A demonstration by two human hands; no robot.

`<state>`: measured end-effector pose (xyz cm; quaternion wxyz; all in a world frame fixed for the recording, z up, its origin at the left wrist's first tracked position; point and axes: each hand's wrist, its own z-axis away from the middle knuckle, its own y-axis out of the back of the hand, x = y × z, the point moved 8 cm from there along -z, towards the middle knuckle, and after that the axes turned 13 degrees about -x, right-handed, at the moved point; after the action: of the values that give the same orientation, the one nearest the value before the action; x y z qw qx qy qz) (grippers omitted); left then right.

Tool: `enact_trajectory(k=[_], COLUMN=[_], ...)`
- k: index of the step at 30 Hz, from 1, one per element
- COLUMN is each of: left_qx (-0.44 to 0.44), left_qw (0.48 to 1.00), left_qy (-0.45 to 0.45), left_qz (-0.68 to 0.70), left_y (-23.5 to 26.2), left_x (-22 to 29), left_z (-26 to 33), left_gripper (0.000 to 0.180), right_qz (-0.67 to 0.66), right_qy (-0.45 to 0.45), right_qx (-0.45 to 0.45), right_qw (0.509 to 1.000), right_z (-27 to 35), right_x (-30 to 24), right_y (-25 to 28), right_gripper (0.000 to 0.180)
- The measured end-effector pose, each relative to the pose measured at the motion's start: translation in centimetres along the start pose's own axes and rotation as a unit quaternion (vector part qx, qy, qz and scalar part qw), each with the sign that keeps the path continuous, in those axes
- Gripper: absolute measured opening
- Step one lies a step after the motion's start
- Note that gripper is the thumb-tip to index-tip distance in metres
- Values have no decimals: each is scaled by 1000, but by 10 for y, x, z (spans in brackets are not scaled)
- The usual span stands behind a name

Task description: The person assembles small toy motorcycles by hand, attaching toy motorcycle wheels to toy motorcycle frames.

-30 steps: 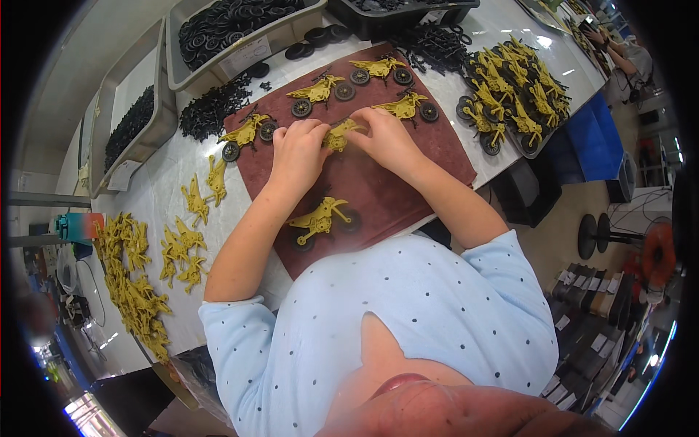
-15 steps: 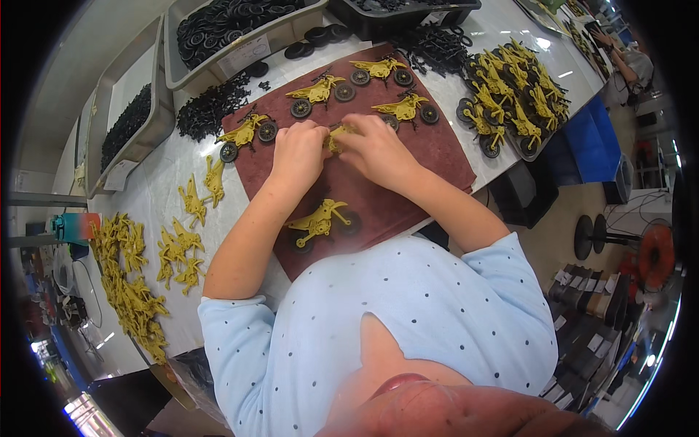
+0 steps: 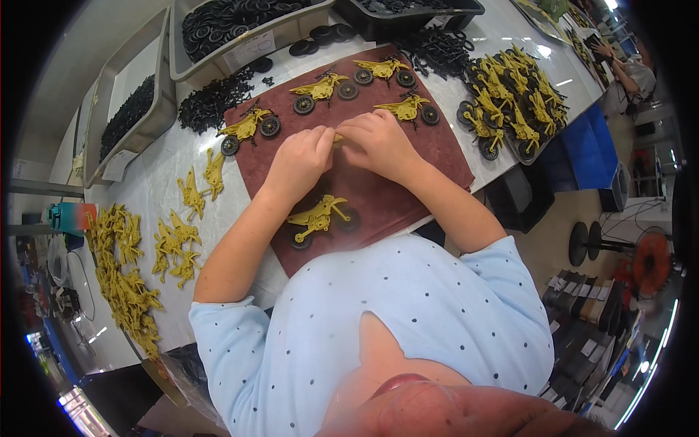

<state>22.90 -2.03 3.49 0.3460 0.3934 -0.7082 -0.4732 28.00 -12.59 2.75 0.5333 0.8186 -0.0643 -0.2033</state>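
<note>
Yellow piece [image 3: 337,138], mostly hidden by fingers, sits above the middle of the maroon cloth [image 3: 371,193]. The person's left hand [image 3: 300,160] pinches its left side narrowly; the right hand [image 3: 378,144] curls narrowly onto the opposite side, though how each fingertip sits is hidden. Good handling would probably mean one hand steadying the piece while the other presses lightly and straight, sparing any thin parts. Beyond the cloth's far-left edge, a large grey bin [image 3: 287,33] holds a heap of black rings [image 3: 226,29]; farther left of the cloth, a second grey bin [image 3: 164,102] holds small black pieces [image 3: 127,116]. Past the cloth's far edge, a black bin [image 3: 408,20] contains dark parts too small to identify. Right of the cloth, a tray [image 3: 537,153] is heaped with yellow toy motorbikes [image 3: 524,95].
</note>
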Motion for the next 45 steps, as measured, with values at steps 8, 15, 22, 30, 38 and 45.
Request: enact_trajectory(k=[8,15,22,30,38,45], left_qx=[-41,-78,-134,-141,-69,-183], left_qw=[996,995,987,986,991,977], left_qy=[-10,-32,-11,-15,-74,-43], left_qz=[82,54,84,91,87,99], left_y=[5,13,27,26,42,29], left_x=[0,8,10,8,16,18], left_z=[9,9,9,12,16,21], left_gripper=[32,30,28,25,17,27], right_qz=[-2,56,46,63,64,80], right_qy=[48,46,61,82,118,140], right_qx=[6,27,14,0,6,-3], right_qw=[999,997,997,995,991,987], right_z=[-4,-3,-2,-2,0,6], right_x=[-15,-33,-43,-48,-57,-59], right_y=[8,17,26,30,33,29], right_gripper=[26,21,25,28,33,33])
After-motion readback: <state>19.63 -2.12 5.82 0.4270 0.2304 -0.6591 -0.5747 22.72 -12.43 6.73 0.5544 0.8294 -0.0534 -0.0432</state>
